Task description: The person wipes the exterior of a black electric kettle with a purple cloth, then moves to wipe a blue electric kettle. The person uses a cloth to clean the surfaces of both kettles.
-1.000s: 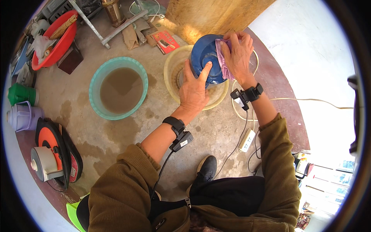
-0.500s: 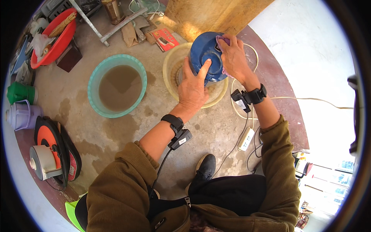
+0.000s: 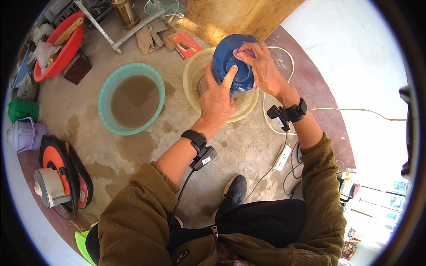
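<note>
A round blue plastic piece (image 3: 226, 48), perhaps a lid or base, is tilted over a pale yellow basin (image 3: 191, 86). My left hand (image 3: 214, 99) grips its near left edge, with a finger lying on its face. My right hand (image 3: 266, 73) holds a pink-purple cloth (image 3: 241, 54) against the blue piece, fingers bunched around the cloth. The piece hides part of the basin's inside. To the left of my hands stands a teal basin (image 3: 103, 106) holding murky brown water.
A red tub (image 3: 64, 62), buckets (image 3: 26, 137) and a pot (image 3: 49, 186) line the left. Behind are a wooden board (image 3: 239, 17), a metal frame (image 3: 126, 37) and cardboard (image 3: 146, 40). A power strip (image 3: 282, 158) with looping cables lies at right, beside a white wall.
Both hands and the blue piece have shifted a little left. The right hand and cloth have moved from the piece's right rim in across its upper face.
</note>
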The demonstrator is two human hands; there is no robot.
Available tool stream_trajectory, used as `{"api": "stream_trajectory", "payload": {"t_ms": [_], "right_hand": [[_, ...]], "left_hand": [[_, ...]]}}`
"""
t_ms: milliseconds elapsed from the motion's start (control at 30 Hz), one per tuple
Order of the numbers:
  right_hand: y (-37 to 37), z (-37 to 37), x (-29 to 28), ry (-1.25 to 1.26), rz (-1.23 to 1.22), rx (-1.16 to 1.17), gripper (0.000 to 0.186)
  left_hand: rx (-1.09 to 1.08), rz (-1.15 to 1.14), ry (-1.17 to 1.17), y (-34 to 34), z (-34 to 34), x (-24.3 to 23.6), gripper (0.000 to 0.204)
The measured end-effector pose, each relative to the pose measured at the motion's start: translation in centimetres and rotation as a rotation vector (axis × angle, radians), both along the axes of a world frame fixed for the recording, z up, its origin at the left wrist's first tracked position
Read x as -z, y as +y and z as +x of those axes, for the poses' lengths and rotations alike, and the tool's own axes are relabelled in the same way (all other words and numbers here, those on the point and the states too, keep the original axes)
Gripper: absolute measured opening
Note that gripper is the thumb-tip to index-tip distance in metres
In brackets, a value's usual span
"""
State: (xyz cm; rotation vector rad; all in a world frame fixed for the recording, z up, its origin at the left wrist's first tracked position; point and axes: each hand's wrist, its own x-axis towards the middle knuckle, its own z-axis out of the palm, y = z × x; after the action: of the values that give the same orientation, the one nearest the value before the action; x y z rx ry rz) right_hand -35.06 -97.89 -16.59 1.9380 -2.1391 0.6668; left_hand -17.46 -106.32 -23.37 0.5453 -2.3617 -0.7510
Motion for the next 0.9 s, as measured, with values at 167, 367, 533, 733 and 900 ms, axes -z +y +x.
{"api": "stream_trajectory", "payload": {"t_ms": [167, 367, 533, 733, 900], "right_hand": [[-0.1, 0.5, -0.2, -0.038, -0.009, -0.011, 0.05], [-0.3, 0.4, -0.7, -0.019, -0.041, -0.166, 0.047], [-0.2, 0.1, -1.2, 0.192, 0.035, -0.026, 0.037], [-0.3, 0.9, -0.5, 0.134, 0.048, 0.124, 0.033], [-0.9, 0.5, -0.6, -0.134, 0.038, -0.03, 0.037]], "left_hand": [[0.004, 0.008, -0.019, 0.0, 0.1, 0.0, 0.095], [-0.013, -0.017, 0.042, 0.2, -0.2, 0.1, 0.094], [-0.011, -0.009, -0.035, 0.0, 0.0, 0.0, 0.093], [-0.009, -0.016, -0.032, -0.1, 0.1, -0.1, 0.095], [-0.001, -0.007, 0.003, 0.1, -0.1, 0.1, 0.096]]}}
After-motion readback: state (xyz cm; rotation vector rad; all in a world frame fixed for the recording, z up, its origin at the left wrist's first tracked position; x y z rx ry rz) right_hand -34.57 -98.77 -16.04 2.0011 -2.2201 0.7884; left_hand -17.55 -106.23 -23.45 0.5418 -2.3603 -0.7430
